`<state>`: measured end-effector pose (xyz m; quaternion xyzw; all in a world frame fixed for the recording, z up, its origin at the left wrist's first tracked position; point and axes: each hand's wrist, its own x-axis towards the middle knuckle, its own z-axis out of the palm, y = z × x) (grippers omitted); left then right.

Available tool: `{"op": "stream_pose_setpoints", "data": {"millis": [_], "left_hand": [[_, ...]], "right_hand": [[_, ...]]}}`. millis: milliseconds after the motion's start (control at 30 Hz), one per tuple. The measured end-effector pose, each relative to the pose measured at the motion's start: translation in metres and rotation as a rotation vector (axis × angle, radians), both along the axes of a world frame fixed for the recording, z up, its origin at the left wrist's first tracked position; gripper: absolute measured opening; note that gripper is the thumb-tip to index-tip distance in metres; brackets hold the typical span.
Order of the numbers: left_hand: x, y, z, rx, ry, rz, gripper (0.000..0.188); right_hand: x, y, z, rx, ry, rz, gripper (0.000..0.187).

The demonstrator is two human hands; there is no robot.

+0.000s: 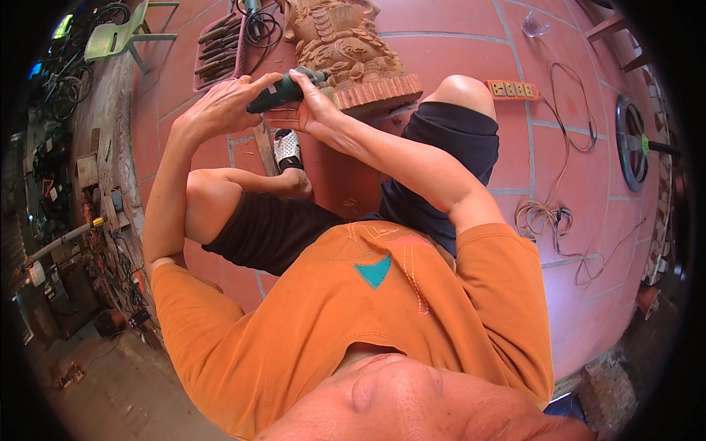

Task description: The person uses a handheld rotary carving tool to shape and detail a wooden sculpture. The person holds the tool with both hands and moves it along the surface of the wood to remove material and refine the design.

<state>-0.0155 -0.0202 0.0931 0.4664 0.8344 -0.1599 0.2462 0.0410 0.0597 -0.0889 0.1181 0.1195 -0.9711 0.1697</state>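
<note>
A dark green, handheld rotary power tool (275, 95) is held between my two hands, its narrow dark end toward the carving. My left hand (224, 109) closes on the tool's rear part from the left. From the right, my right hand (316, 109) grips it nearer the front, thumb along the top. Just beyond the hands stands a carved wooden piece (346, 48) with deep relief figures and a notched base. The tool's tip is close to the carving's lower left side; I cannot tell whether they touch.
A pink basket (198, 62) of wooden-looking carving tools lies left of the carving, beside a coiled black cable (263, 29). An orange power strip (511, 90) and loose cord (544, 213) lie on the tiles to the right. A green chair (110, 40) stands far left.
</note>
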Motion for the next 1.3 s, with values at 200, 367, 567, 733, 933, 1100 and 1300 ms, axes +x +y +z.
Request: {"op": "stream_pose_setpoints", "data": {"millis": [200,367,567,733,933,1100,1300], "left_hand": [[0.007,0.004,0.006,-0.014,0.003,0.002,0.073],[0.005,0.003,0.005,-0.007,-0.001,0.005,0.072],[0.006,0.004,0.004,0.001,0.008,-0.006,0.071],[0.007,0.007,0.005,0.003,0.016,-0.018,0.070],[0.012,0.014,0.004,0.006,-0.006,-0.036,0.070],[0.016,0.015,0.003,-0.009,0.010,-0.050,0.069],[0.020,0.015,0.003,-0.003,0.047,-0.087,0.070]], "right_hand": [[0.003,0.001,0.003,-0.023,-0.002,0.031,0.054],[0.005,0.002,0.008,-0.010,-0.011,0.039,0.054],[0.001,0.001,0.005,0.009,-0.002,0.046,0.056],[0.001,0.001,0.005,0.018,-0.004,0.040,0.057],[0.005,0.004,0.002,0.008,-0.018,0.037,0.057],[0.010,0.006,0.002,0.015,-0.026,0.036,0.055],[0.011,0.008,0.000,0.021,0.010,0.058,0.055]]}}
